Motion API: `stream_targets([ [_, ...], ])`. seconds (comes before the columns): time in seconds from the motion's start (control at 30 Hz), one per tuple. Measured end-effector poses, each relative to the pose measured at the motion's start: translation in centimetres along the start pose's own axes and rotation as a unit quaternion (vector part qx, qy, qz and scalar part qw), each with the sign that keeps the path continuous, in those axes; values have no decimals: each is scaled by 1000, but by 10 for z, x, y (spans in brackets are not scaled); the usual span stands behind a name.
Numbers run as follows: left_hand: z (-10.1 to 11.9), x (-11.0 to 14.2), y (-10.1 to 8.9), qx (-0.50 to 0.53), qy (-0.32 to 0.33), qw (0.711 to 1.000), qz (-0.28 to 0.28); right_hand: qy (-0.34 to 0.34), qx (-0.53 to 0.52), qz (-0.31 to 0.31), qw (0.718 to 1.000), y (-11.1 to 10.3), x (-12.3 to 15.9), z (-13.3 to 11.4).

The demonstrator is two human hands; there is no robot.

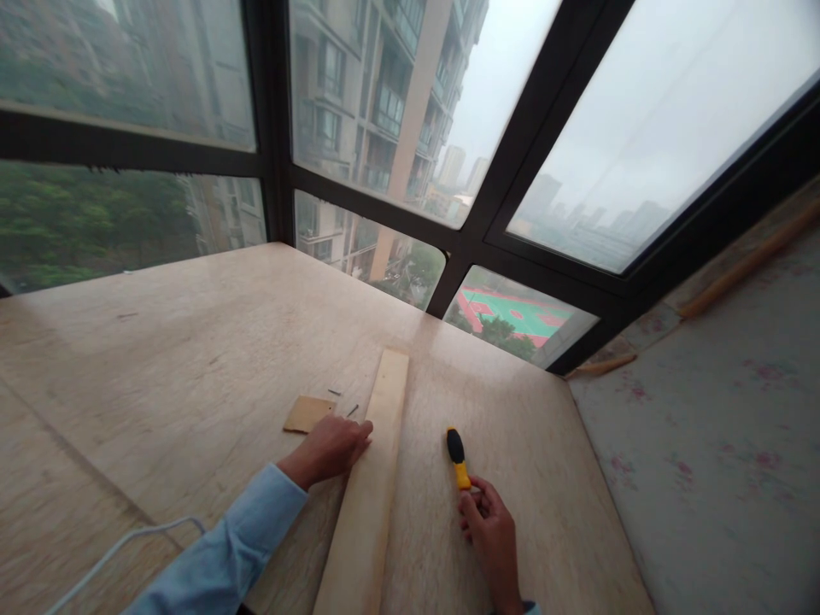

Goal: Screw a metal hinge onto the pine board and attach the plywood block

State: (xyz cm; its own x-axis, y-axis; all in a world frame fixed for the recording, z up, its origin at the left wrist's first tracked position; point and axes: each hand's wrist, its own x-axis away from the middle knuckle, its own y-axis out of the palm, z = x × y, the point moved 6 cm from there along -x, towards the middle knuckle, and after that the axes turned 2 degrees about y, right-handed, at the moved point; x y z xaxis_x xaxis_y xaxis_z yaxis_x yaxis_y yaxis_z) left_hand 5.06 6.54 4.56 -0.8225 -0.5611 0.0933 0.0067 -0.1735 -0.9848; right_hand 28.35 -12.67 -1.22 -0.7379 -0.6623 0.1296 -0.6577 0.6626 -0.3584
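A long pale wooden plank [375,504] lies on the stone-look surface, running away from me. My left hand [333,446] is closed at its left edge, fingertips bunched over the wood; whether something small is pinched in them is hidden. To the right of the plank, my right hand [490,530] grips a screwdriver [456,448] near the yellow front end of its handle. Its black-and-yellow handle points away from me, and the shaft is hidden by the hand. Beyond my left hand are a thin brown square piece [307,413] and two screws or nails, one [353,411] nearer the plank and another [334,392] farther off.
A white cable [134,534] curves across the surface at lower left. Dark-framed windows [275,128] border the far side of the broad sill [211,342]. A flower-patterned wall [717,461] rises on the right. One small thin object [127,316] lies far left.
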Motion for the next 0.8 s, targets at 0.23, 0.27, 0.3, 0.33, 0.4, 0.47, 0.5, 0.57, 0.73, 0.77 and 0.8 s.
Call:
stream_targets([
  [0.23, 5, -3, 6, -10, -21, 1000, 10, 10, -5, -2, 1000, 0, 2, -3],
  [0.27, 6, -3, 6, -11, -27, 999, 14, 10, -5, -3, 1000, 0, 2, -3],
  [0.3, 7, -3, 6, -10, -34, 999, 17, 9, -4, -4, 1000, 0, 2, -3],
  [0.33, 7, -4, 7, -9, -43, 999, 19, 8, -3, -4, 1000, 0, 2, -3],
  [0.4, 9, -4, 7, -7, -57, 998, 24, 7, -2, -6, 1000, 0, 2, -2],
  [0.47, 10, -4, 7, -3, -63, 997, 32, 8, -3, -7, 1000, 1, 2, -2],
  [0.5, 11, -4, 6, 0, -68, 997, 37, 8, -3, -9, 1000, 1, 2, -2],
  [0.57, 12, -3, 4, 11, -82, 996, 44, 11, -1, -9, 1000, 1, 2, -2],
  [0.73, 17, 2, -4, 30, -111, 993, 19, 11, 10, -12, 1000, 1, 2, -4],
  [0.77, 17, 4, -5, 30, -117, 993, 12, 10, 11, -12, 1000, 1, 2, -4],
  [0.8, 18, 6, -6, 30, -121, 992, 6, 8, 12, -12, 1000, 1, 2, -3],
])
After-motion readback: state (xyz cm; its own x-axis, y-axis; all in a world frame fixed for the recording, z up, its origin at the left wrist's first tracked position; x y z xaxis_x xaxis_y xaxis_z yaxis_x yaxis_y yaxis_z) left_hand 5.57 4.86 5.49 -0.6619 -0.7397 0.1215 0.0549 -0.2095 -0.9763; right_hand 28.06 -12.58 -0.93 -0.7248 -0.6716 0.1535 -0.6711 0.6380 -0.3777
